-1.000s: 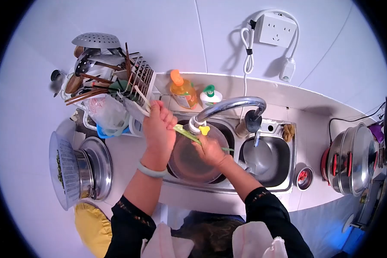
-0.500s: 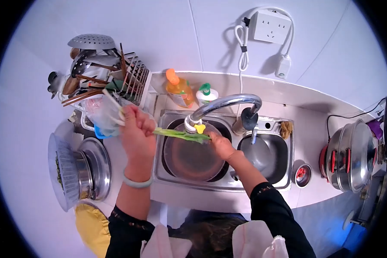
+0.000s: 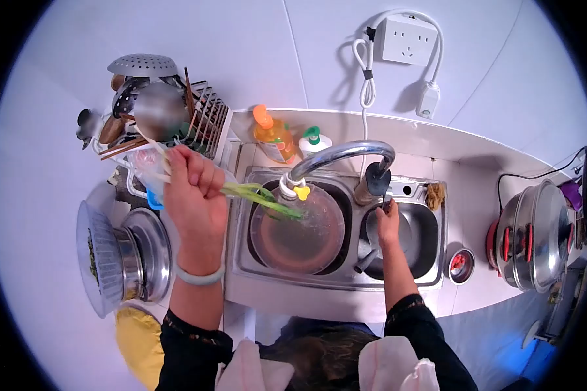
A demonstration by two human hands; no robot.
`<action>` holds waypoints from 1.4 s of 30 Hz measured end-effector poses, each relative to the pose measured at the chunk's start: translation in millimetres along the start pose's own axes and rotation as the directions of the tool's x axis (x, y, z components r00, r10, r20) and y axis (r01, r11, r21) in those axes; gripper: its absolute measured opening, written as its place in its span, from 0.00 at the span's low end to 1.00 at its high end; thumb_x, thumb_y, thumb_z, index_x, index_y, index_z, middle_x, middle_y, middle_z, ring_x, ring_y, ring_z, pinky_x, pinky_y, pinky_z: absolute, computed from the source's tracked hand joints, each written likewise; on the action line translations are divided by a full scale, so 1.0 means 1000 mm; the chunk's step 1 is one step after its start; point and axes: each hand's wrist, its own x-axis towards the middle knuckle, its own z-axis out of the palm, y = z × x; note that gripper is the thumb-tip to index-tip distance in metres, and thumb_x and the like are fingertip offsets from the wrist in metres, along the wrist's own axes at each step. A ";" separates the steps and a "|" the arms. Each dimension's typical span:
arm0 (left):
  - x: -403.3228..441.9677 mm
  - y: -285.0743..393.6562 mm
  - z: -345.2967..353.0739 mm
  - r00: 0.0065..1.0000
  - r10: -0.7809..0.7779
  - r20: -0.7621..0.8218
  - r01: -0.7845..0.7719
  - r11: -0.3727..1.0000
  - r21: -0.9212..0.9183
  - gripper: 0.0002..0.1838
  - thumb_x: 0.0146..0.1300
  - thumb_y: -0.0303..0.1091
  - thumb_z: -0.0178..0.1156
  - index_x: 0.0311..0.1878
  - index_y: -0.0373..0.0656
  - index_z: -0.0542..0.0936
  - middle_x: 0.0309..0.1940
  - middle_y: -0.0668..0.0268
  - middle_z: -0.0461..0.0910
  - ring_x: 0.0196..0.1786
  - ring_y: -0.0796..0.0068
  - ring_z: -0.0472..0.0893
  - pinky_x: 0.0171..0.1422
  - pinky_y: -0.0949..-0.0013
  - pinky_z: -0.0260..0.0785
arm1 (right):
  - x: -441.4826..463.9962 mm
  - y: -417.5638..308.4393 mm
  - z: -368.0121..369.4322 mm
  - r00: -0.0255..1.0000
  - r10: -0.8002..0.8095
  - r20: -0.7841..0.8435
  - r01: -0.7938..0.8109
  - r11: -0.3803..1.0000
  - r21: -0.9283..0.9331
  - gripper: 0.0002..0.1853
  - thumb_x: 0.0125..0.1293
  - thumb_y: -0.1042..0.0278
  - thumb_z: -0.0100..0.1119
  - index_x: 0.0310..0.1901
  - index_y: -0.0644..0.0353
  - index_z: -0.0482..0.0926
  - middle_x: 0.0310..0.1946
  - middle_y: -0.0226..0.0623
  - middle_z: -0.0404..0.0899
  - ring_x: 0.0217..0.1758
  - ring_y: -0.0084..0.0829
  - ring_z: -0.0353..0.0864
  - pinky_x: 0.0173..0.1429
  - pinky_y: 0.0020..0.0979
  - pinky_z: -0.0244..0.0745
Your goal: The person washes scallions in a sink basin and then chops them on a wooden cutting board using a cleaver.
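My left hand (image 3: 195,186) is closed around the pale ends of a few scallions (image 3: 248,192). Their green leaves reach right, under the faucet (image 3: 342,153), above a clear basin of water (image 3: 297,257) in the left sink bowl. The water's surface looks rippled below the spout. My right hand (image 3: 388,225) grips the faucet handle (image 3: 387,199) over the right sink bowl, its fingertips partly hidden. A pan with a dark handle (image 3: 367,261) sits in that bowl.
Behind the sink (image 3: 274,281) stand an orange soap bottle (image 3: 275,140) and a white pump bottle (image 3: 314,142). A utensil rack (image 3: 209,120) is at back left, with a plastic colander (image 3: 98,260) nearer. Rightward are a small metal bowl (image 3: 460,279) with red pieces and a large steamer (image 3: 535,234).
My right hand has let go of the scallion leaves and moved right to the faucet handle. My left hand has shifted slightly left, and the leaves now droop toward the water.
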 end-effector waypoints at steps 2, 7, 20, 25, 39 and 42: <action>0.000 0.004 0.006 1.000 0.004 0.003 -0.004 1.000 -0.004 0.14 0.73 0.43 0.45 0.35 0.46 0.70 0.20 0.76 0.54 0.20 0.85 0.51 0.23 0.78 0.46 | 0.010 -0.019 -0.010 0.970 0.225 0.089 -0.229 0.973 0.038 0.21 0.60 0.77 0.53 0.56 0.66 0.69 0.40 0.35 0.75 0.40 0.26 0.74 0.42 0.27 0.71; -0.004 0.017 0.015 0.999 0.010 0.051 -0.009 1.000 -0.030 0.13 0.74 0.42 0.44 0.36 0.46 0.70 0.19 0.76 0.54 0.19 0.86 0.51 0.22 0.78 0.45 | 0.005 -0.054 -0.020 0.951 0.287 0.113 -0.295 0.954 0.061 0.13 0.63 0.74 0.53 0.49 0.67 0.73 0.29 0.31 0.75 0.26 0.19 0.72 0.29 0.21 0.68; -0.035 0.055 0.035 0.986 -0.139 0.093 0.140 0.990 -0.007 0.13 0.73 0.44 0.44 0.37 0.47 0.70 0.18 0.77 0.54 0.17 0.86 0.51 0.21 0.78 0.45 | -0.055 -0.158 -0.038 0.931 -0.280 0.233 0.338 0.904 -0.261 0.18 0.66 0.68 0.55 0.56 0.63 0.72 0.43 0.42 0.79 0.44 0.32 0.79 0.50 0.31 0.73; -0.045 0.024 0.036 0.969 -0.240 0.066 0.239 0.971 0.023 0.13 0.73 0.44 0.46 0.36 0.47 0.69 0.18 0.76 0.56 0.18 0.85 0.52 0.22 0.78 0.46 | -0.109 -0.268 0.003 0.625 -0.495 0.604 0.493 0.850 0.187 0.23 0.65 0.66 0.56 0.60 0.63 0.68 0.53 0.47 0.74 0.58 0.40 0.73 0.61 0.36 0.67; -0.050 0.007 0.024 0.981 -0.181 0.072 0.171 0.976 0.136 0.14 0.73 0.44 0.46 0.35 0.46 0.68 0.21 0.73 0.61 0.22 0.80 0.61 0.29 0.74 0.57 | -0.127 -0.249 0.059 0.505 -0.330 0.798 0.338 0.926 0.170 0.13 0.72 0.66 0.44 0.51 0.63 0.72 0.32 0.40 0.74 0.33 0.33 0.76 0.42 0.30 0.72; -0.053 -0.004 0.019 0.985 -0.146 0.094 0.124 0.970 0.210 0.15 0.73 0.46 0.45 0.34 0.45 0.67 0.22 0.72 0.62 0.24 0.79 0.62 0.33 0.71 0.59 | -0.129 -0.247 0.055 0.532 -0.445 0.721 0.569 0.818 0.084 0.11 0.69 0.68 0.45 0.46 0.64 0.72 0.32 0.47 0.75 0.34 0.43 0.77 0.41 0.38 0.73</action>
